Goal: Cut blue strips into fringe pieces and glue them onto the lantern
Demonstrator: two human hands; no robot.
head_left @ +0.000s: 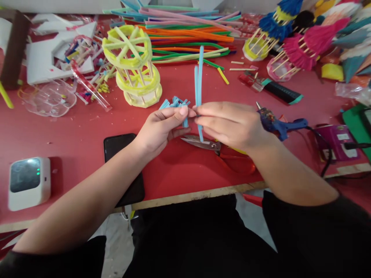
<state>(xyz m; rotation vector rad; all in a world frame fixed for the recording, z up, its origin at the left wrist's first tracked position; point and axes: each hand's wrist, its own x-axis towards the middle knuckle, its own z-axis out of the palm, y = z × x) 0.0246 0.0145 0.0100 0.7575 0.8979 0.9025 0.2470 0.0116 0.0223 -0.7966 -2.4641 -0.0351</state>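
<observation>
The right hand (228,121) is closed in a pinch on a few long light-blue chenille stems (199,83), which stand nearly upright between its fingers, their upper ends toward 12 o'clock and their lower ends toward 6. The left hand (165,125) meets it from the 9 o'clock side, its thumb bent in against the forefinger and the fingertips of both hands about touching. Short light-blue pieces (175,102) show just beyond the left fingers at 11 o'clock, and another bit of blue shows among those fingers; I cannot tell whether that hand grips them or they lie on the red tabletop (174,166).

Taking the hands as the middle of the dial, loose chenille stems in many colours (188,33) lie at 12 o'clock. A yellow chenille-wrapped frame (139,81) stands between 10 and 11. The black smartphone (135,189) lies between 7 and 8, partly under the left forearm, and a white device with a dark screen (29,183) sits at 8. Scissors with orange handles (203,143) lie at 5, partly below the right hand. A blue glue gun (285,125) rests at 3, and a utility knife (281,90) between 2 and 3.
</observation>
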